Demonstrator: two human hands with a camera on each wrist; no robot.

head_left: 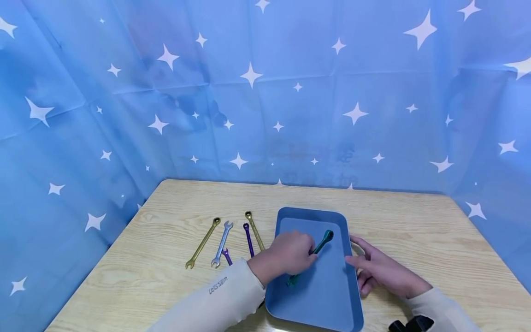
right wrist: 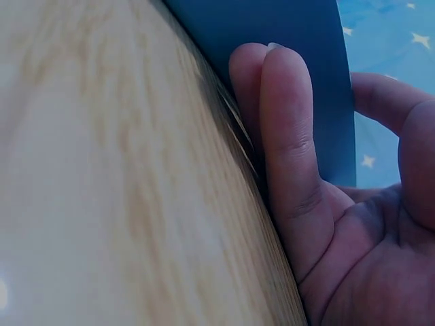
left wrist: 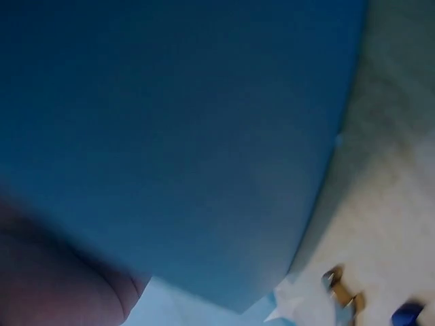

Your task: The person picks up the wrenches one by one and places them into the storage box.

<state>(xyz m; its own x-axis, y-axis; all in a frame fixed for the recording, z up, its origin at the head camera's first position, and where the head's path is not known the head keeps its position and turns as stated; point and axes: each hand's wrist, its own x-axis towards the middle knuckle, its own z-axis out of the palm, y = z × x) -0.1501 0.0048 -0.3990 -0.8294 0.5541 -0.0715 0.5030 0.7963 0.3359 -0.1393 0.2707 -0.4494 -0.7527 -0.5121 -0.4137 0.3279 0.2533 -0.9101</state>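
In the head view, my left hand [head_left: 292, 251] reaches across the left side of a blue tray [head_left: 313, 215] and grips a green wrench [head_left: 321, 243] by its middle. The wrench's ring end points to the far right, its other end to the near left. My right hand [head_left: 383, 272] holds the tray's right side, thumb at the rim and fingers against the outer wall. Up close in the right wrist view, two fingers [right wrist: 289, 109] lie along that wall. Mostly the tray's outer wall [left wrist: 204, 136] fills the left wrist view; the green wrench is hidden there.
Left of the tray lie two gold wrenches, one at the outside [head_left: 203, 243] and one nearer [head_left: 256, 230], a silver wrench [head_left: 222, 244] and purple wrench parts [head_left: 248, 240], partly covered by the left arm. A starred blue curtain [head_left: 265, 101] hangs behind the wooden table [head_left: 415, 221].
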